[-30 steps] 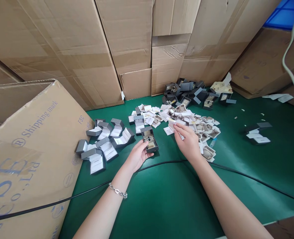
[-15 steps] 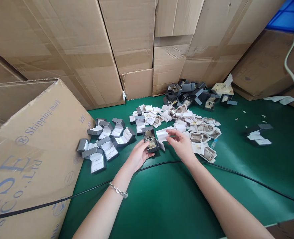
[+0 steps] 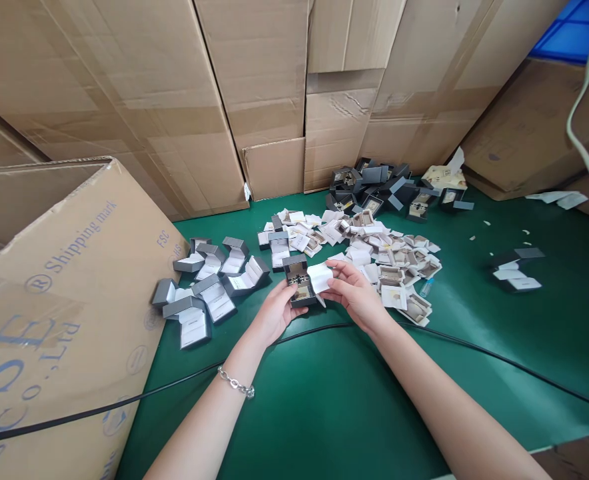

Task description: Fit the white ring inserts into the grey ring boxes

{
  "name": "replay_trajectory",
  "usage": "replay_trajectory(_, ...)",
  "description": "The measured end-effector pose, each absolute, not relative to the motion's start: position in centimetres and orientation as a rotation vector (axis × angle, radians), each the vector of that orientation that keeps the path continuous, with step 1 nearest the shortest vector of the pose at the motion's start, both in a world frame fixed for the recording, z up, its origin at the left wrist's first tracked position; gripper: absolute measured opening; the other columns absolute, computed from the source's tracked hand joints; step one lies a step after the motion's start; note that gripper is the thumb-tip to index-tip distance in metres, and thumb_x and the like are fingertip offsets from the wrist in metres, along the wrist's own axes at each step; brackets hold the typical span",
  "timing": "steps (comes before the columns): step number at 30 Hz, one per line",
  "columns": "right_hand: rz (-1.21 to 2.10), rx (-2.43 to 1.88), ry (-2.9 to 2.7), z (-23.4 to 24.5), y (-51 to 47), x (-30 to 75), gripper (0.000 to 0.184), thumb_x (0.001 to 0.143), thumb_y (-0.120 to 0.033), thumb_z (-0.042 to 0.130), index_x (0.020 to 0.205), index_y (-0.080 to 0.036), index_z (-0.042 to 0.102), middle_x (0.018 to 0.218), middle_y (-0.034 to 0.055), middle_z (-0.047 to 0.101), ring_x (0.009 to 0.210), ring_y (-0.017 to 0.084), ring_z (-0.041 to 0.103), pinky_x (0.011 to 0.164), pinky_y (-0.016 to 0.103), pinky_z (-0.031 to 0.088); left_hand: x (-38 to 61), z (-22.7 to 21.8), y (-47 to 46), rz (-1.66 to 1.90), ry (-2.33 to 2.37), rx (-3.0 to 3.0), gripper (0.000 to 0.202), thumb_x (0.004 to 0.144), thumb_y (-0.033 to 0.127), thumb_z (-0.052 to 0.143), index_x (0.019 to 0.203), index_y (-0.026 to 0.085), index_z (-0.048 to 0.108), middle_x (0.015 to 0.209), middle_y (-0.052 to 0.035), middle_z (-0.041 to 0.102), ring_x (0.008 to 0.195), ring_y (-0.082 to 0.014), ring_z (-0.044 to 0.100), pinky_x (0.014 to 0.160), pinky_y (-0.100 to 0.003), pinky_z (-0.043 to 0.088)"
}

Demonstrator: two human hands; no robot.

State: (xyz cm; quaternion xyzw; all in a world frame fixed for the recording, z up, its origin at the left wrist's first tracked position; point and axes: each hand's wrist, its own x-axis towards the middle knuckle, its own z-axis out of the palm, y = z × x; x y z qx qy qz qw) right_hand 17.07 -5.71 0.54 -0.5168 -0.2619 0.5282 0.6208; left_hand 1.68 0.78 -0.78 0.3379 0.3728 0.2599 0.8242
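My left hand (image 3: 278, 311) is closed around a small dark hinged jewellery box (image 3: 302, 293) whose lid stands open, showing a bare beige interior with dark marks. Pinched in my right hand (image 3: 353, 291) is a white box lining (image 3: 319, 277), held right beside the dark box. Behind my hands lies a heap of white linings (image 3: 374, 243), many bent or torn. To the left, several grey boxes with white linings (image 3: 217, 298) sit with raised lids.
Dark boxes (image 3: 384, 183) are piled at the back. One grey box (image 3: 518, 270) lies apart on the right of the green table (image 3: 334, 413). A black cable (image 3: 454, 340) crosses the table. A large carton (image 3: 89, 287) stands left, and stacked cartons (image 3: 254, 80) form a wall behind.
My right hand has moved slightly left, bringing the white lining closer to the dark box. My left hand keeps its hold on the box almost in place.
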Motion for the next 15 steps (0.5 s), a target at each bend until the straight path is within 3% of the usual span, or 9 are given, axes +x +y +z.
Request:
replay_trajectory(4, 1.128, -1.232, -0.768, -0.2, -5.5, 17.0, 0.030, 0.064, -0.033, 0.070, 0.090, -0.019, 0.064, 0.088, 0.0015, 0.061, 0.080, 0.013, 0.059, 0.074, 0.028, 0.051, 1.8, -0.6, 0.7, 0.526, 0.812, 0.744, 0.029, 0.084, 0.022, 0.050, 0.112, 0.017, 0.056, 0.104, -0.0092, 0.062, 0.080, -0.0132, 0.061, 0.062, -0.024, 0.054)
replay_trajectory(9, 0.867, -1.334, -0.886, -1.1, -5.4, 16.5, 0.017, 0.069, -0.032, 0.065, 0.079, -0.019, 0.060, 0.079, 0.0007, 0.061, 0.066, 0.012, 0.056, 0.060, 0.025, 0.048, 1.8, -0.6, 0.7, 0.507, 0.796, 0.776, 0.030, 0.084, 0.021, 0.050, 0.114, 0.018, 0.056, 0.108, -0.0094, 0.061, 0.084, -0.0132, 0.060, 0.064, -0.024, 0.054)
replay_trajectory(11, 0.701, -1.364, -1.021, -1.3, -5.5, 16.4, 0.007, 0.073, -0.026, 0.058, 0.071, -0.019, 0.058, 0.077, 0.0008, 0.061, 0.066, 0.012, 0.057, 0.062, 0.025, 0.048, 1.8, -0.5, 0.6, 0.493, 0.797, 0.784, 0.031, 0.083, 0.021, 0.051, 0.113, 0.018, 0.056, 0.107, -0.0085, 0.062, 0.085, -0.0133, 0.060, 0.065, -0.023, 0.053)
replay_trajectory(15, 0.323, -1.459, -1.449, -1.3, -5.8, 16.5, 0.023, 0.077, -0.013, 0.045, 0.076, -0.022, 0.066, 0.087, 0.0036, 0.065, 0.081, 0.015, 0.061, 0.073, 0.029, 0.050, 1.8, -0.3, 0.6, 0.487, 0.807, 0.785, 0.029, 0.083, 0.021, 0.051, 0.111, 0.018, 0.057, 0.102, -0.0077, 0.062, 0.084, -0.0131, 0.060, 0.066, -0.023, 0.053)
